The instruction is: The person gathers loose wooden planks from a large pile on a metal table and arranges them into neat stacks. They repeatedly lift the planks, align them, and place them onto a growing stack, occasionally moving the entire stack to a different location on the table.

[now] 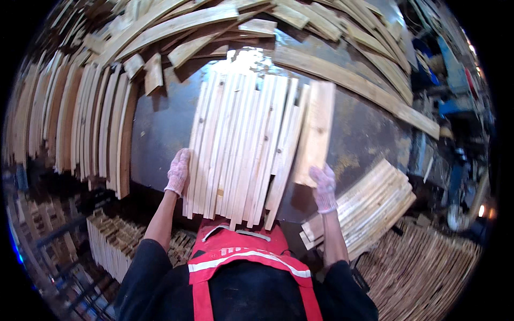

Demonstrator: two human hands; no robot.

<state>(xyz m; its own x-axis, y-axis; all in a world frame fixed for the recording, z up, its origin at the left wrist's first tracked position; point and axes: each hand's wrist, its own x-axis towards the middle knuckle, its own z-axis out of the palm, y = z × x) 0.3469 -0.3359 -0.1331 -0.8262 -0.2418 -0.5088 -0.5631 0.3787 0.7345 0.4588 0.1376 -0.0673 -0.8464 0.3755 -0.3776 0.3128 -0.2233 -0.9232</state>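
Observation:
In front of me a row of pale wooden slats point(235, 144) stands on edge, packed side by side on the dark metal table point(358, 139). My left hand point(179, 170), in a light knitted glove, rests against the left outer side of this row, fingers extended. Gloved the same way, my right hand point(323, 187) is closed on the near end of a wider wooden board point(318, 128). That board shows its broad face and lies just right of the row, slightly tilted. The rightmost slats lean a little apart from the others.
Upright boards point(91, 117) line the left side. Loose planks point(187, 32) pile up at the back, and a long plank point(358, 88) crosses the back right. Stacked slats point(369, 206) lie at the right front. A large wood stack point(423, 267) is below, machinery point(455, 75) far right.

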